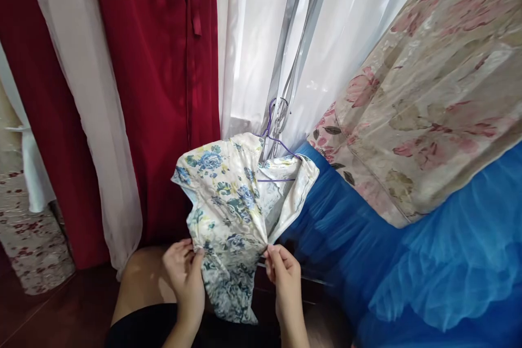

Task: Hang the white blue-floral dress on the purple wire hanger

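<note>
A white short-sleeved shirt [228,190] with blue and green flowers is on a thin purple hanger [269,119]. One front panel lies open at the right, so the pale inner side and the hanger's bottom bar show. At the shirt's left side, my left hand [185,269] has its fingers closed on the cloth edge. Thumb and forefinger of my right hand [283,269] pinch the front edge near the middle. Below my hands the lower part of the shirt hangs down in shadow.
Dark red cloth [163,65] and a sheer pale cloth [98,65] hang at the left. White cloth [256,38] with grey ribbons hangs behind the hanger. At right are a pink-flowered cloth [432,119] and blue tulle [440,261]. My bent knee [141,277] is beside my left hand.
</note>
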The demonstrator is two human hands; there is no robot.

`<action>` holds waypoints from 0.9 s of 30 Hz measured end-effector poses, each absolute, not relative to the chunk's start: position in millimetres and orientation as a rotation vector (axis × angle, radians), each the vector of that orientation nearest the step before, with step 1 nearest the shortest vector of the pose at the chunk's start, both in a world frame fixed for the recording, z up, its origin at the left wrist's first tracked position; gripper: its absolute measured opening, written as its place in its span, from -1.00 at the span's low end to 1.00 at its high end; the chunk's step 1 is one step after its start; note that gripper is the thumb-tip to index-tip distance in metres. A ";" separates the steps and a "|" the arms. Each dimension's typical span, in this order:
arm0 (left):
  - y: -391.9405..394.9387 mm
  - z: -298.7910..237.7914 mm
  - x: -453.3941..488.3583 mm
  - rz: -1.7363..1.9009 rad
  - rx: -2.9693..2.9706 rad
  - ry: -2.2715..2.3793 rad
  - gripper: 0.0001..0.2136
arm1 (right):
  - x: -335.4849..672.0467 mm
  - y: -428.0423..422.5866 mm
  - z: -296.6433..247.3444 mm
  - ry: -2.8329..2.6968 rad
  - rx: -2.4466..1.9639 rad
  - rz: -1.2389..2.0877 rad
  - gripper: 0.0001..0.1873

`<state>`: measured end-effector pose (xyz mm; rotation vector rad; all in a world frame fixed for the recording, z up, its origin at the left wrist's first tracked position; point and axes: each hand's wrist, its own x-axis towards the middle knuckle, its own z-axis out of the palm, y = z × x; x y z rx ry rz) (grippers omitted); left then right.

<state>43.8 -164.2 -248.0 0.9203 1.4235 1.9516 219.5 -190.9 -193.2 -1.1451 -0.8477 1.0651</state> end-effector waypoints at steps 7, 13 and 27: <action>-177.3 -225.8 83.8 1.364 1.712 1.136 -0.94 | 220.7 -207.8 -181.9 -1.168 -1.127 1.261 -0.52; -167.7 -234.4 93.0 1.219 1.811 1.134 -0.78 | 233.6 -140.0 -113.8 -1.084 -1.043 1.255 -0.53; -115.3 -144.9 67.2 1.663 1.687 1.025 -0.72 | 210.7 -103.8 -55.5 -1.059 -0.805 0.990 -0.67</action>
